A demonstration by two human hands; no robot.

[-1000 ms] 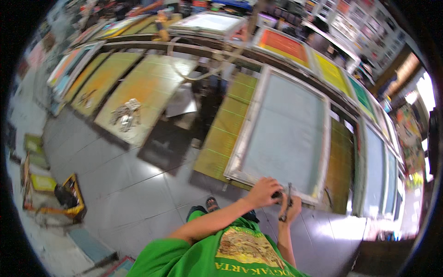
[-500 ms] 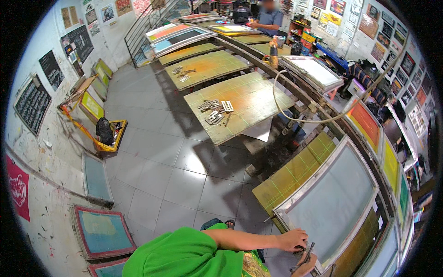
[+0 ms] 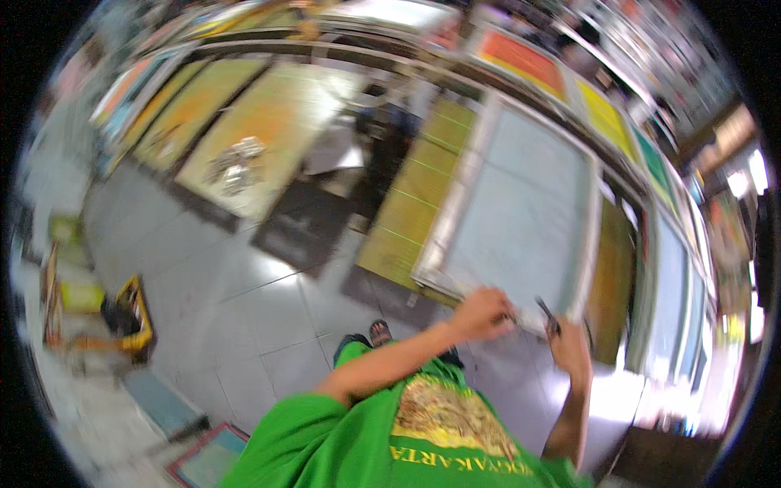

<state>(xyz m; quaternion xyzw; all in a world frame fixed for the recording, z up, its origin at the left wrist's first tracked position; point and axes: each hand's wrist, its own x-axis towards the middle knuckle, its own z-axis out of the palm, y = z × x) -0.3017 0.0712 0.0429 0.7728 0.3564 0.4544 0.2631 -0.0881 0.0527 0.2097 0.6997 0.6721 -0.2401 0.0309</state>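
Clasped in the right hand: a slim, dark tool, motion-blurred, tilted, exposed end pointing up and leftward, lower part hidden in the grip. Pinched in the left hand, apart from it: a small dark piece, mostly covered, too blurred to identify.

And here's the big frame, lying over a board that pokes out left and right of it! Left hand at the near edge, right hand to its right, a tool in its fingers. Leftward, another board carries piled pieces; far left, across the floor, a crate; rightward, more frames.
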